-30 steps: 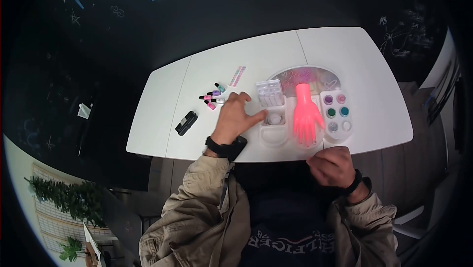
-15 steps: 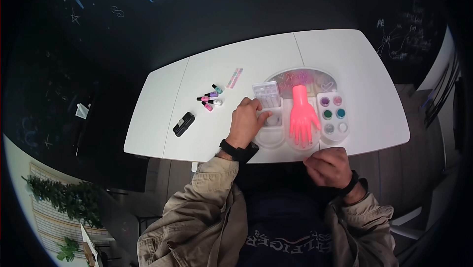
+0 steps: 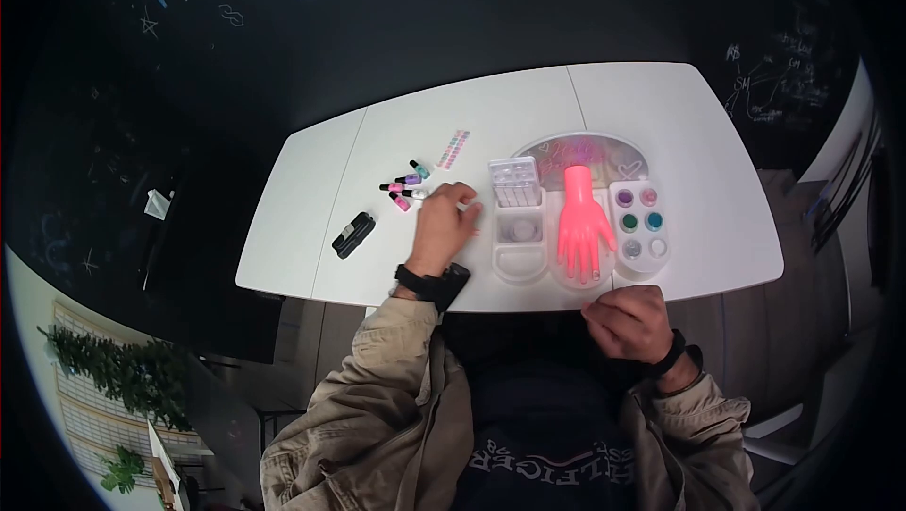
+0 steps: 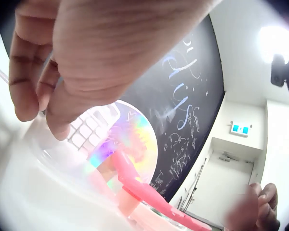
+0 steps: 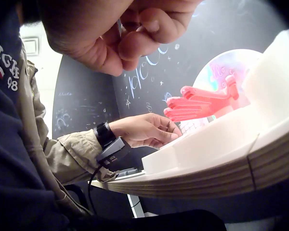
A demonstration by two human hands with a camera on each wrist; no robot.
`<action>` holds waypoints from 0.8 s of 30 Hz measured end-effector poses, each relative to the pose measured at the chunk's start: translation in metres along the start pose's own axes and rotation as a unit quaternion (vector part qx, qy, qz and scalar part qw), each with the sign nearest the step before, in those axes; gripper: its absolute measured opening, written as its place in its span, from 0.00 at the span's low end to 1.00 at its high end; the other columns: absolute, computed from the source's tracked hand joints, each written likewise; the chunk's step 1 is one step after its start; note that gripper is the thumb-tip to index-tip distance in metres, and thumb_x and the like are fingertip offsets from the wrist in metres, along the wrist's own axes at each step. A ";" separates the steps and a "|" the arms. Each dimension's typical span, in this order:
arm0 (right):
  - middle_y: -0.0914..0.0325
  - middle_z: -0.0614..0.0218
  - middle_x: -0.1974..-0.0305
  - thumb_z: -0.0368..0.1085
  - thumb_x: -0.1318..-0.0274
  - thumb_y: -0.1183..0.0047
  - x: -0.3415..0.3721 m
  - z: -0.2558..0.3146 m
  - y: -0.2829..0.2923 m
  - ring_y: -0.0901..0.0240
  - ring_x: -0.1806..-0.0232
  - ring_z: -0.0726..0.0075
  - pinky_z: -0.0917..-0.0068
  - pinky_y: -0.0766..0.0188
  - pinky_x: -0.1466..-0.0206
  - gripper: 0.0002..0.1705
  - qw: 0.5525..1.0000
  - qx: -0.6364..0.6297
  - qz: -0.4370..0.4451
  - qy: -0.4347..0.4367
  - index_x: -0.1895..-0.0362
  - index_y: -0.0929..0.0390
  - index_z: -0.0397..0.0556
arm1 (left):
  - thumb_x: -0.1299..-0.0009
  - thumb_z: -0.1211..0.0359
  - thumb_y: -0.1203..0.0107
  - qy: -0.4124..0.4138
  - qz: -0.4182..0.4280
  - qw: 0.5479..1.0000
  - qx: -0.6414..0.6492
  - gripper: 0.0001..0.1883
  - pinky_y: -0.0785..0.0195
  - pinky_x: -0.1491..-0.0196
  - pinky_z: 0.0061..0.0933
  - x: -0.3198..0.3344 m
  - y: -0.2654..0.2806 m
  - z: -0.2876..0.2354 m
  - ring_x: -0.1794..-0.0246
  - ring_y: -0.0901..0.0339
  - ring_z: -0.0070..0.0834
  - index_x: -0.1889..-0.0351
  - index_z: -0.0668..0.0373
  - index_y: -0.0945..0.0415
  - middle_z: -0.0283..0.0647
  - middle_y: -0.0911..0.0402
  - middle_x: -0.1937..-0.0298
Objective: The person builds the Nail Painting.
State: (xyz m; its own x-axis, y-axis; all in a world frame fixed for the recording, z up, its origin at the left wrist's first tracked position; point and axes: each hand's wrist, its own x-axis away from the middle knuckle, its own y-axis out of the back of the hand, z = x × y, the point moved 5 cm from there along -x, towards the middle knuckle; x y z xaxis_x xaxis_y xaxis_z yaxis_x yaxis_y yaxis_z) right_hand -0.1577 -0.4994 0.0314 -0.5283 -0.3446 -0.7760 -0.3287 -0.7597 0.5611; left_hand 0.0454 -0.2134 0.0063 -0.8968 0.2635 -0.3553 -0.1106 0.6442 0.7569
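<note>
My left hand (image 3: 442, 228) hovers over the white table between the nail polish bottles and the white manicure tray (image 3: 517, 263). Its fingers are loosely bent, with no held thing showing in the left wrist view. A bright pink model hand (image 3: 585, 218) lies fingers toward me in the tray's middle, a small nail (image 3: 596, 275) on one fingertip. At the table's front edge, my right hand (image 3: 628, 322) has its fingers curled, thumb against them. In the right wrist view it pinches a small thin greyish item (image 5: 119, 28), mostly hidden by the fingers.
Several nail polish bottles (image 3: 408, 181) lie left of the tray, near a sticker sheet (image 3: 454, 149) and a black case (image 3: 354, 234). The tray has a clear divided box (image 3: 515, 181), small pots of coloured glitter (image 3: 629, 221) and a shiny rounded backboard (image 3: 618, 154).
My left hand went right to the tray's side compartment, then came back left, off it. The right hand keeps its place and pinch. The view shifted slightly.
</note>
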 end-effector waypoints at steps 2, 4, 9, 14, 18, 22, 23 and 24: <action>0.19 0.69 0.67 0.24 0.55 0.24 0.000 -0.001 -0.001 0.18 0.75 0.64 0.67 0.21 0.72 0.14 1.000 0.000 0.000 -0.001 0.62 0.09 0.48 | 0.27 0.68 0.27 0.008 -0.018 1.000 -0.016 0.11 0.19 0.64 0.36 -0.002 0.013 0.020 0.70 0.12 0.35 0.52 0.63 0.13 0.45 0.11 0.57; 0.18 0.69 0.67 0.24 0.55 0.23 0.000 -0.001 0.000 0.17 0.74 0.64 0.67 0.21 0.72 0.14 1.000 -0.001 0.000 0.001 0.62 0.09 0.48 | 0.28 0.67 0.26 0.026 -0.033 0.999 -0.035 0.11 0.19 0.63 0.35 -0.005 0.028 0.031 0.71 0.12 0.34 0.54 0.64 0.12 0.45 0.09 0.60; 0.18 0.70 0.67 0.24 0.56 0.23 0.001 -0.001 -0.003 0.17 0.74 0.64 0.67 0.20 0.72 0.14 1.000 -0.002 0.000 0.002 0.62 0.09 0.48 | 0.29 0.63 0.25 0.021 -0.035 0.995 -0.089 0.14 0.18 0.60 0.38 -0.034 0.046 0.051 0.70 0.11 0.36 0.56 0.63 0.11 0.45 0.08 0.63; 0.18 0.70 0.66 0.24 0.56 0.24 0.003 -0.003 -0.003 0.17 0.74 0.64 0.67 0.20 0.72 0.14 1.000 -0.005 0.000 0.002 0.61 0.09 0.48 | 0.31 0.61 0.24 0.015 0.004 0.990 -0.140 0.16 0.17 0.49 0.45 -0.084 0.035 0.063 0.57 0.09 0.48 0.54 0.63 0.11 0.53 0.08 0.55; 0.18 0.70 0.65 0.25 0.57 0.24 0.003 -0.003 -0.002 0.17 0.74 0.65 0.67 0.20 0.71 0.15 1.000 0.000 -0.007 0.005 0.61 0.09 0.48 | 0.32 0.60 0.25 -0.025 0.018 0.984 -0.177 0.19 0.17 0.41 0.50 -0.117 0.010 0.091 0.47 0.10 0.54 0.48 0.60 0.11 0.59 0.09 0.49; 0.18 0.70 0.64 0.25 0.57 0.24 0.007 -0.007 -0.002 0.17 0.74 0.65 0.67 0.20 0.71 0.15 1.000 0.000 -0.011 0.002 0.61 0.09 0.49 | 0.28 0.59 0.28 0.058 0.098 0.962 -0.249 0.19 0.18 0.35 0.50 -0.129 -0.016 0.101 0.42 0.11 0.54 0.44 0.60 0.11 0.55 0.08 0.45; 0.18 0.70 0.64 0.25 0.58 0.24 0.007 -0.008 -0.001 0.17 0.74 0.65 0.67 0.20 0.71 0.15 1.000 -0.001 -0.012 0.001 0.61 0.09 0.49 | 0.28 0.58 0.29 0.071 0.119 0.953 -0.270 0.20 0.18 0.35 0.49 -0.130 -0.026 0.110 0.41 0.11 0.54 0.44 0.59 0.11 0.55 0.08 0.45; 0.18 0.70 0.63 0.25 0.58 0.24 0.008 -0.008 0.000 0.17 0.74 0.65 0.68 0.20 0.71 0.16 1.000 0.002 -0.013 0.001 0.61 0.09 0.49 | 0.28 0.58 0.29 0.084 0.140 0.943 -0.290 0.20 0.18 0.34 0.49 -0.132 -0.035 0.120 0.41 0.11 0.54 0.44 0.59 0.11 0.54 0.08 0.45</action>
State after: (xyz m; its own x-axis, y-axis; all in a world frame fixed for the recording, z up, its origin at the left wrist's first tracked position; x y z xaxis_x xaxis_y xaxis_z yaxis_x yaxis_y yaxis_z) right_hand -0.1556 -0.5063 0.0229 -0.5177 -0.3254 -0.7912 -0.3457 -0.7664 0.5414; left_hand 0.2187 -0.1849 -0.0394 -0.9754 0.2162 -0.0422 -0.0317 0.0518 0.9982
